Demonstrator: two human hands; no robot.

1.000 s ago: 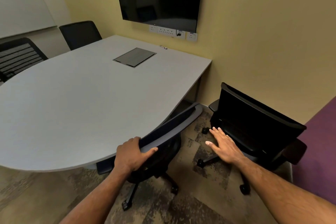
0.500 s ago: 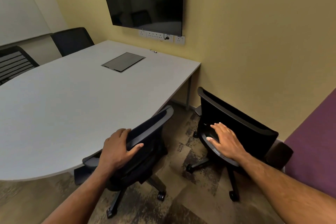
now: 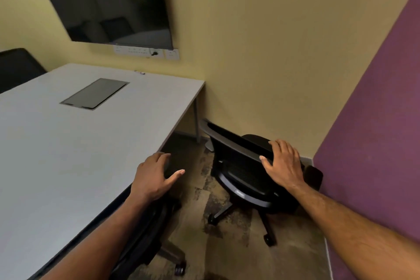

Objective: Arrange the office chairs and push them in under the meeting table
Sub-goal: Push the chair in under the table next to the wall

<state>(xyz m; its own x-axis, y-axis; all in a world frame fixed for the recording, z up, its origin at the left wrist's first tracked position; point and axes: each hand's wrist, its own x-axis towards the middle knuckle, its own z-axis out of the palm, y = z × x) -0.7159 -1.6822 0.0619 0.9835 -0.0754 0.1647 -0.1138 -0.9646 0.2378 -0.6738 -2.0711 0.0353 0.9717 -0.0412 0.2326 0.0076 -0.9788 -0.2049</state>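
My left hand (image 3: 153, 178) grips the top of the backrest of a black office chair (image 3: 147, 232), which stands tight against the near edge of the grey meeting table (image 3: 56, 150); my forearm hides most of that backrest. My right hand (image 3: 283, 163) rests on the top edge of the backrest of a second black office chair (image 3: 241, 179). This chair stands apart from the table, near the yellow wall, with its seat and castors in full view.
A dark screen (image 3: 109, 0) hangs on the yellow wall above a socket strip (image 3: 145, 52). A purple wall panel (image 3: 375, 143) closes the right side. Another black chair (image 3: 18, 68) shows at the table's far left. A cable hatch (image 3: 94, 94) sits in the tabletop.
The near chair has gone in further against the table under my left hand. My right hand has moved from the second chair's seat up to its backrest top. The view has swung right.
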